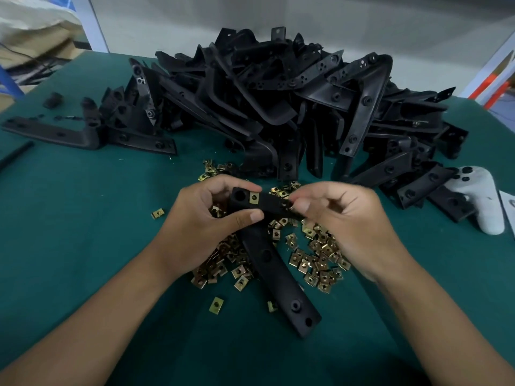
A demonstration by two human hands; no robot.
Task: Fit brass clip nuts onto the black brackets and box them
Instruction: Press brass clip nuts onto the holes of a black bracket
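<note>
My left hand grips the short arm of a black L-shaped bracket, whose long arm slants down toward me over the table. One brass clip nut sits on that short arm beside a round hole. My right hand pinches a second brass clip nut against the right end of the same arm; my fingers mostly hide it. Loose brass clip nuts lie scattered under and around both hands. A big heap of black brackets rises behind.
The green table mat covers the table. A white game controller lies at the right by the heap. Single brackets and small black parts lie at the left. A grey wall and shelving stand behind the table.
</note>
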